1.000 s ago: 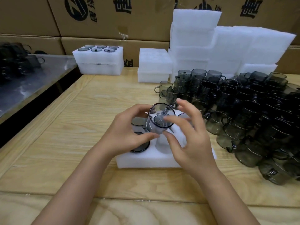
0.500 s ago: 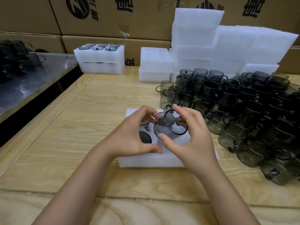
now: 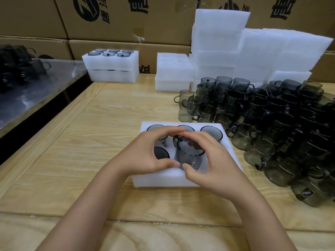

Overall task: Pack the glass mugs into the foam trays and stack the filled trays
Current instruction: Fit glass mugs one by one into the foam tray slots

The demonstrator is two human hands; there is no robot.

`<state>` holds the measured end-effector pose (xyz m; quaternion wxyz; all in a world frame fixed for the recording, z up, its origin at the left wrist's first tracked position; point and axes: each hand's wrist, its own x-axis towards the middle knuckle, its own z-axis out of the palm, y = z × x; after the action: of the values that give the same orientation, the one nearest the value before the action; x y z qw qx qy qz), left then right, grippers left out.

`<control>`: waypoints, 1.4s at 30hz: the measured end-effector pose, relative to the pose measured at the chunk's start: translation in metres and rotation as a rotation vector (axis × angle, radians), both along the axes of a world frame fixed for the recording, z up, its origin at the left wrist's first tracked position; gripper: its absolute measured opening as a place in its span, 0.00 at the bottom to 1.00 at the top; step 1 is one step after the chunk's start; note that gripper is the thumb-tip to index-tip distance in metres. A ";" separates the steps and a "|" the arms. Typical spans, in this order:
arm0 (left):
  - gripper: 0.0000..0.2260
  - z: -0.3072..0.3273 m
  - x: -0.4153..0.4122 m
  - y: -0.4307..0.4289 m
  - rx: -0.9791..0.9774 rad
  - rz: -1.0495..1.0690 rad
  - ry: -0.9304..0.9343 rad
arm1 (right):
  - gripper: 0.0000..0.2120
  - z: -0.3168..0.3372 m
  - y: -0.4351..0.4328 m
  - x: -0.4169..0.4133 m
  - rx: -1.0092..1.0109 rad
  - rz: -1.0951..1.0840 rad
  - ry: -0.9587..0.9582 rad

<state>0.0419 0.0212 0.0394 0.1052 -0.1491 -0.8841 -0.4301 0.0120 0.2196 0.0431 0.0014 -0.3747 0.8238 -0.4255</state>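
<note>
While a smoky glass mug (image 3: pixel 188 153) is being lowered into the front middle pocket of a white foam tray (image 3: pixel 163 180) on the bench (image 3: pixel 90 142), it is being gripped by the curled fingers of the left hand (image 3: pixel 145 156) and right hand (image 3: pixel 213 160). Four pockets are already being occupied. One is still being left empty, and a large heap of mugs (image 3: pixel 281 127) is waiting beside finished trays (image 3: pixel 110 67).

Hands (image 3: pixel 181 158) lowered mug (image 3: pixel 189 156) upright into tray (image 3: pixel 163 180).
</note>
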 end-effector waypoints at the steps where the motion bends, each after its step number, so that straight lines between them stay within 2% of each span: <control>1: 0.31 0.000 0.000 0.000 -0.014 0.000 -0.002 | 0.29 -0.001 0.000 0.000 0.018 -0.001 0.009; 5: 0.29 0.002 0.001 -0.001 -0.038 -0.041 -0.031 | 0.29 -0.001 0.001 -0.003 0.052 -0.003 0.030; 7: 0.27 0.005 0.001 -0.002 0.083 -0.060 -0.094 | 0.28 0.001 0.001 -0.003 0.066 0.020 0.026; 9: 0.22 0.009 0.002 0.002 0.225 -0.035 -0.122 | 0.28 0.004 0.001 -0.004 -0.002 0.026 -0.061; 11: 0.17 0.016 0.001 0.008 0.251 0.065 -0.038 | 0.26 0.010 -0.001 -0.011 -0.107 -0.041 -0.155; 14: 0.22 0.031 -0.006 0.023 0.152 0.101 0.149 | 0.16 0.023 -0.017 -0.026 -0.004 -0.093 -0.026; 16: 0.25 0.037 -0.014 0.035 0.005 0.038 0.173 | 0.13 0.030 -0.033 -0.031 0.230 0.001 0.133; 17: 0.25 0.036 -0.019 0.042 -0.109 0.014 0.139 | 0.15 0.030 -0.040 -0.032 0.411 0.033 0.212; 19: 0.23 0.026 -0.027 0.050 -0.344 0.009 0.028 | 0.28 0.022 -0.044 -0.035 0.730 0.054 0.257; 21: 0.24 0.014 -0.030 0.051 -0.443 0.023 -0.040 | 0.35 0.012 -0.043 -0.034 0.880 0.027 0.244; 25: 0.26 0.007 -0.033 0.048 -0.471 0.037 0.000 | 0.35 0.003 -0.044 -0.035 0.950 -0.025 0.336; 30: 0.26 0.011 -0.034 0.050 -0.476 0.027 0.018 | 0.33 -0.002 -0.045 -0.035 0.842 -0.069 0.388; 33: 0.23 0.015 -0.035 0.039 -0.372 0.065 0.048 | 0.26 -0.004 -0.048 -0.036 0.672 -0.098 0.380; 35: 0.16 0.013 -0.036 0.020 -0.248 0.212 0.095 | 0.23 -0.003 -0.048 -0.035 0.486 -0.143 0.239; 38: 0.06 0.002 -0.037 -0.007 0.249 0.412 0.092 | 0.24 -0.006 -0.046 -0.034 0.409 -0.177 0.173; 40: 0.08 -0.008 -0.040 -0.019 0.659 0.445 0.049 | 0.24 -0.007 -0.045 -0.035 0.411 -0.167 0.178; 41: 0.09 -0.013 -0.041 -0.023 0.792 0.432 0.006 | 0.24 -0.007 -0.045 -0.035 0.407 -0.163 0.176; 42: 0.10 -0.018 -0.042 -0.025 0.844 0.404 -0.039 | 0.23 -0.007 -0.044 -0.035 0.393 -0.159 0.173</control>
<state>0.0004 -0.0043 0.0216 0.2216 0.0901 -0.6449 -0.7259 -0.0231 0.1757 0.0357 -0.0299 -0.3362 0.9148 -0.2216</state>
